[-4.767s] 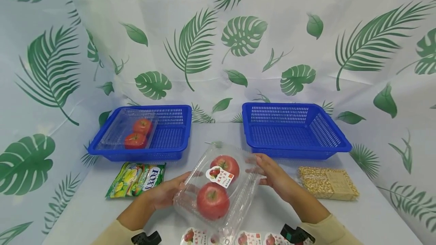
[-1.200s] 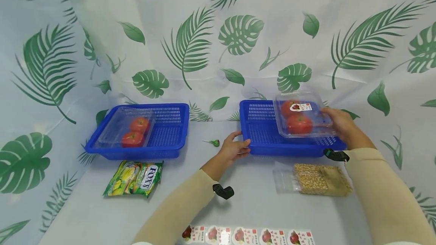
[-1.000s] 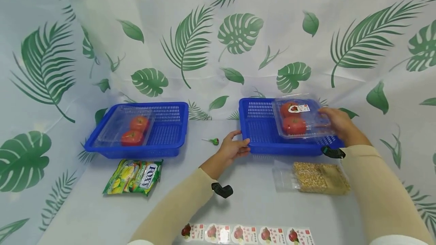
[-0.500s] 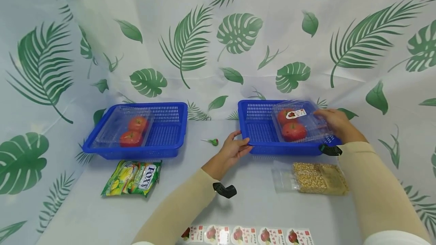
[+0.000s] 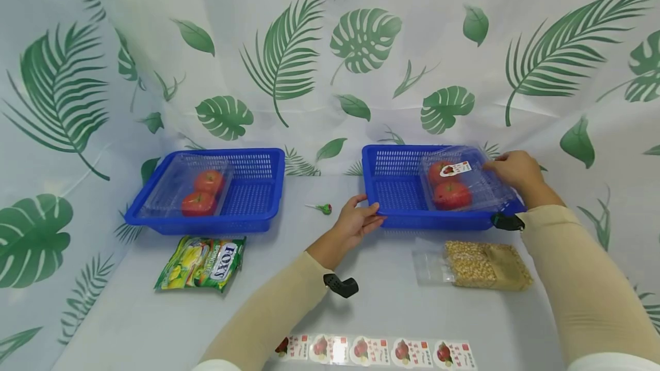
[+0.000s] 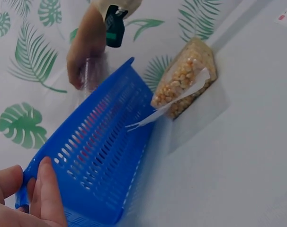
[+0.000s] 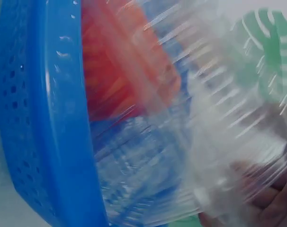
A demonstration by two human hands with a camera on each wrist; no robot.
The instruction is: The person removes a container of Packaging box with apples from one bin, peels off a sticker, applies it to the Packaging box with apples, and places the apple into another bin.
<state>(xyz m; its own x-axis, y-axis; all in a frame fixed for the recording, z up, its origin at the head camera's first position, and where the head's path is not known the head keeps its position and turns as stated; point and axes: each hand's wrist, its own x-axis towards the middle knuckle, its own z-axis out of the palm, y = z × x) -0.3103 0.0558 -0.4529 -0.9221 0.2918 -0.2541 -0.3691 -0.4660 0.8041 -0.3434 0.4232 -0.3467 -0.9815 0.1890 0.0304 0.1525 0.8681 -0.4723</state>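
My left hand (image 5: 356, 223) pinches the front left corner of the right blue basket (image 5: 433, 221) between thumb and fingers; the left wrist view shows the fingertips (image 6: 46, 172) on its rim. In my right hand (image 5: 518, 175) is the right edge of a clear plastic box (image 5: 487, 192) containing two red apples (image 5: 452, 195). A white label (image 5: 456, 169) with a fruit picture lies on its lid. The box sits inside the basket's right part, its right side raised towards the basket's right rim. Through the clear plastic, the right wrist view shows my curled fingers (image 7: 269, 196).
Another blue basket (image 5: 206, 225) at the left bears a similar clear box with two apples. Between the baskets lies a green lollipop (image 5: 326, 209). A green FOX'S candy bag (image 5: 201, 265) and a bag of corn kernels (image 5: 484, 265) lie in front. Along the near edge runs a label strip (image 5: 368, 351).
The clear box has gone from the table's middle, held in both hands, over and down into the right basket. My left hand has let go of it and taken the basket's rim.
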